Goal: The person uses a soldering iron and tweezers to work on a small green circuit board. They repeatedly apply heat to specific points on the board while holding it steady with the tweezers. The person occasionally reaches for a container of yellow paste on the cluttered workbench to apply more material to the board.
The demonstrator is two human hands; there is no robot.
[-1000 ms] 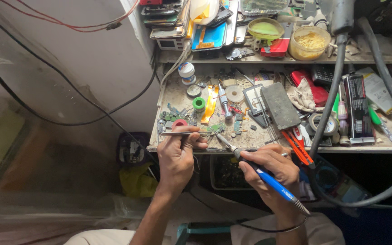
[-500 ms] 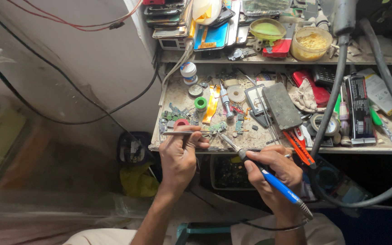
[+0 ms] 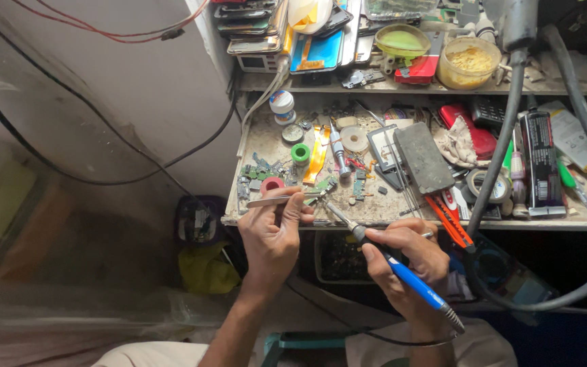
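Right hand (image 3: pixel 409 261) gripped a blue iron (image 3: pixel 402 272), tip angled up-left over the table (image 3: pixel 375 214) front edge. Left hand (image 3: pixel 273 234) pinched tweezers (image 3: pixel 283 200), closed on a small part (image 3: pixel 324 187) just inside that edge; iron tip met it there. Little open room: boards, a green tape roll (image 3: pixel 300 153) and a grey slab (image 3: pixel 422 158) crowded the surface. On the shelf (image 3: pixel 409 87) behind, a tub (image 3: pixel 469 62) held yellow paste; a green lid (image 3: pixel 402 39) lay beside it.
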